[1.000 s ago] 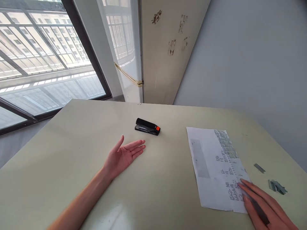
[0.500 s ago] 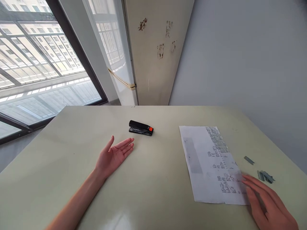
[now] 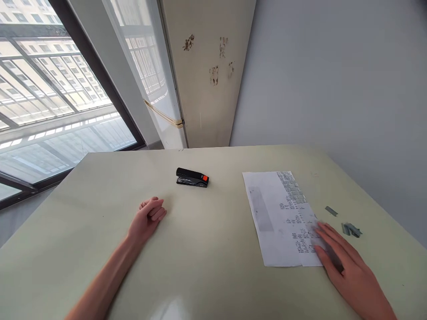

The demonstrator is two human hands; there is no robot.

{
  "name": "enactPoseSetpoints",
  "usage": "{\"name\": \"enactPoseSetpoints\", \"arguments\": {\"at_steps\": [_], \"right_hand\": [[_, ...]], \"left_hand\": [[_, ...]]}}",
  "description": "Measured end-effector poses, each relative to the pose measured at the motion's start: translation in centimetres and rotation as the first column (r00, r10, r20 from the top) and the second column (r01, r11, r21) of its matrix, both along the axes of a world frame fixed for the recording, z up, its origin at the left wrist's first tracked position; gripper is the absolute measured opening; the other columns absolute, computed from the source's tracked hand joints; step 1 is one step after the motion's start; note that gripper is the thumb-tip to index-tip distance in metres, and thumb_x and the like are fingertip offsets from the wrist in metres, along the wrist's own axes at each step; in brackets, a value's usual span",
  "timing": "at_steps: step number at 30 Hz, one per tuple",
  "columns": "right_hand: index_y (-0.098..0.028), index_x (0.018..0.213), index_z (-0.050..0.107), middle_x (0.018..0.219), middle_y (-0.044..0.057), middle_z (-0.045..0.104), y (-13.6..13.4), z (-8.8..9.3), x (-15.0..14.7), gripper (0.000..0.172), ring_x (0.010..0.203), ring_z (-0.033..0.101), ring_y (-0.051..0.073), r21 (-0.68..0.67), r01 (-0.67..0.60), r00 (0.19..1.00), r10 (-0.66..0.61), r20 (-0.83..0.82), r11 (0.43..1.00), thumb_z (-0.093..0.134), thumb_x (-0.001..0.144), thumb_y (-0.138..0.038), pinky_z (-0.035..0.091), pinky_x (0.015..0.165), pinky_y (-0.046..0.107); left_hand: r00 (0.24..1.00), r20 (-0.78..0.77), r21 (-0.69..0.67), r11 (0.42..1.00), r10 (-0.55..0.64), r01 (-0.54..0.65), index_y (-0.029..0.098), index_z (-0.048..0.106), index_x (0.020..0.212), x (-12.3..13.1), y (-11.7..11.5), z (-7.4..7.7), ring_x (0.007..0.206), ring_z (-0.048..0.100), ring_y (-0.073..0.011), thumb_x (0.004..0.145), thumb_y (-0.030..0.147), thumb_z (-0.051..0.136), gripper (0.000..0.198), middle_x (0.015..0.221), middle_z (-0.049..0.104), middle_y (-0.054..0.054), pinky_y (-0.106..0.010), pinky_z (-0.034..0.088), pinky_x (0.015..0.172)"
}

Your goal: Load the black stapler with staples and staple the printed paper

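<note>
My left hand [image 3: 148, 221] rests on the table [image 3: 200, 235], its fingers curled into a fist with nothing seen in it. Beyond it, apart from the hand, lies a black stapler [image 3: 191, 178] with a red patch at its right end. At the right, my right hand [image 3: 347, 266] lies with fingers stretched over the lower right edge of a printed sheet of paper [image 3: 267, 242]. Its fingertips touch the sheet and hide a little of its edge. A shiny gridded strip [image 3: 292, 186] sits on the sheet's upper right part.
Several grey staple strips [image 3: 351, 230] lie in a small pile right of the sheet, with a single staple strip [image 3: 331, 211] behind them. A fridge [image 3: 207, 106] stands past the table's far edge, beside a wall [image 3: 327, 80]. A window [image 3: 50, 89] is at the left.
My left hand has closed from an open palm into a fist. The whole view has shifted slightly, and my right hand reaches a little further over the sheet's edge.
</note>
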State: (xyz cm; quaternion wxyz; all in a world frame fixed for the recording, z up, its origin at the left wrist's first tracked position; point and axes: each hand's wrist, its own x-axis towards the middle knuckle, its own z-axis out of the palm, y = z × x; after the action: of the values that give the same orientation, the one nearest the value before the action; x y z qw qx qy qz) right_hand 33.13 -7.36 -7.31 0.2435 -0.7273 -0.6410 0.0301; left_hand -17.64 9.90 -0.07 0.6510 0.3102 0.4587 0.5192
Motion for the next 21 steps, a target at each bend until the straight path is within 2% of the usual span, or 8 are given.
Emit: {"name": "enactPoseSetpoints", "arguments": {"at_steps": [3, 8, 15, 21], "right_hand": [[-0.032, 0.162, 0.044, 0.169, 0.001, 0.045, 0.0, -0.8, 0.3, 0.062, 0.155, 0.042, 0.035, -0.061, -0.016, 1.0, 0.015, -0.021, 0.998, 0.045, 0.106, -0.058, 0.043, 0.122, 0.065], [-0.036, 0.166, 0.037, 0.173, -0.003, 0.037, -0.3, -1.9, 0.6, 0.063, 0.159, 0.035, 0.034, -0.109, -0.035, 0.999, 0.034, -0.003, 0.993, 0.041, 0.107, -0.057, 0.034, 0.129, 0.065], [-0.038, 0.169, 0.029, 0.173, -0.003, 0.037, -2.3, -2.3, -2.0, 0.065, 0.158, 0.038, 0.035, -0.058, -0.129, 0.989, 0.133, 0.072, 0.99, 0.043, 0.107, -0.051, 0.031, 0.129, 0.068], [-0.035, 0.171, 0.026, 0.17, 0.0, 0.042, -4.2, -1.9, -6.4, 0.069, 0.156, 0.04, 0.037, 0.008, -0.269, 0.954, 0.266, 0.136, 0.963, 0.048, 0.106, -0.043, 0.034, 0.127, 0.067]], "left_hand": [[0.991, -0.132, 0.037, 0.999, -0.022, 0.027, 0.022, 0.019, 0.058, 0.1, 0.0, -0.3, 0.046, 0.014, -0.0062, 0.078, 0.02, 0.078, 0.063, 0.059, 0.011, 0.009, -0.023, 0.027, 0.045], [0.98, -0.198, 0.054, 0.998, -0.033, 0.045, 0.022, 0.016, 0.061, 0.7, 0.0, -0.6, 0.051, 0.011, -0.0068, 0.076, 0.03, 0.079, 0.065, 0.06, 0.01, 0.009, -0.026, 0.019, 0.048], [0.943, -0.328, 0.093, 0.991, -0.059, 0.094, 0.022, 0.016, 0.062, 0.7, -0.3, -0.9, 0.052, 0.014, -0.0084, 0.082, 0.041, 0.07, 0.06, 0.058, 0.014, 0.008, -0.029, 0.016, 0.052], [0.855, -0.507, 0.126, 0.972, -0.108, 0.198, 0.023, 0.021, 0.064, 1.3, -1.0, -1.2, 0.057, 0.018, -0.0102, 0.089, 0.048, 0.065, 0.056, 0.06, 0.024, 0.006, -0.029, 0.014, 0.054]]}}
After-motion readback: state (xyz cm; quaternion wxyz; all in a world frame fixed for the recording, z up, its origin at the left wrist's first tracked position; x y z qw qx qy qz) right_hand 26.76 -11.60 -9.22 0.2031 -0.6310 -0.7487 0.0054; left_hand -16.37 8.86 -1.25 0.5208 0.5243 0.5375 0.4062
